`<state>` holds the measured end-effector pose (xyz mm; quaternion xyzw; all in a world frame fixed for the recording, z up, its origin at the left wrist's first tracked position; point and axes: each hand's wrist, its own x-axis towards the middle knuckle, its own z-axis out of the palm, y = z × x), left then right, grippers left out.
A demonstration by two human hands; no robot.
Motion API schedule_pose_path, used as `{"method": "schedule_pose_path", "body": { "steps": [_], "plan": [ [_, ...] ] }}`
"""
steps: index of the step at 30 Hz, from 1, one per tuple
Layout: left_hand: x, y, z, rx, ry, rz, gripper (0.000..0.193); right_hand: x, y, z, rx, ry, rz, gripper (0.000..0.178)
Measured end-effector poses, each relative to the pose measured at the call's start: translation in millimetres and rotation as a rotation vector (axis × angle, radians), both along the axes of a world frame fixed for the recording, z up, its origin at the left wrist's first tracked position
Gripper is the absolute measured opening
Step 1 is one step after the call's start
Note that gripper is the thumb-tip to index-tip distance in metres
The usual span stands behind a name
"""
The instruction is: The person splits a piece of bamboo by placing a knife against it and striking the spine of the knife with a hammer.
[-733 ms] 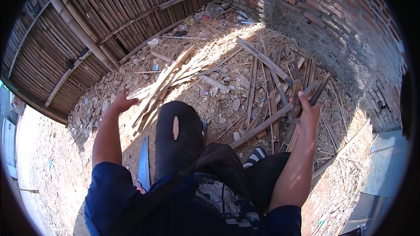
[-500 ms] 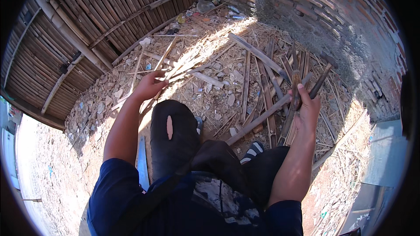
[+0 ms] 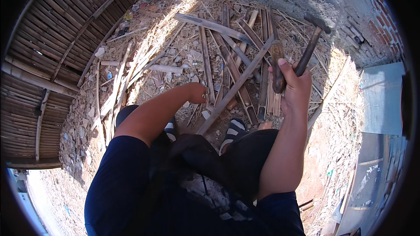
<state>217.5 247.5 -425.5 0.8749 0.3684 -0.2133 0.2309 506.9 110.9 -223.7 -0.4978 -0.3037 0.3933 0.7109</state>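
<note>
My right hand [image 3: 294,85] is raised and shut on two tools together: a hammer [image 3: 309,49] with a dark metal head pointing up and right, and a brown wooden-handled tool [image 3: 276,63] beside it. My left hand [image 3: 197,92] reaches down to the split bamboo slats [image 3: 232,65] lying on the ground ahead. Its fingers are curled next to a thin slat [image 3: 204,61], and whether they grip it is hidden. A long strip [image 3: 234,88] runs diagonally between both hands. My feet in striped sandals [image 3: 234,127] stand just below the slats.
A woven bamboo wall [image 3: 57,52] curves along the left. A brick wall [image 3: 372,22] rises at the upper right, with a grey flat sheet [image 3: 380,100] below it. Straw, chips and a short pale pole [image 3: 162,67] litter the ground.
My left hand has swung from the left pile toward the middle slats. My right hand has lifted off the ground with the hammer and the wooden-handled tool in it.
</note>
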Motion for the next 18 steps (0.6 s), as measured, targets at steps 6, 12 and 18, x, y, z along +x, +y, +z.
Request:
{"method": "schedule_pose_path", "body": {
  "steps": [6, 12, 18],
  "plan": [
    [32, -40, -124, -0.219, 0.062, -0.012, 0.061, 23, -8, 1, -0.011, -0.039, -0.048, 0.033],
    [34, -88, -188, -0.179, -0.056, 0.133, 0.054, 32, -7, -2, -0.071, -0.074, -0.12, 0.032],
    [12, -87, -206, -0.263, -0.055, 0.116, 0.041, 30, -2, -4, -0.072, -0.088, -0.113, 0.033]
  ]
}}
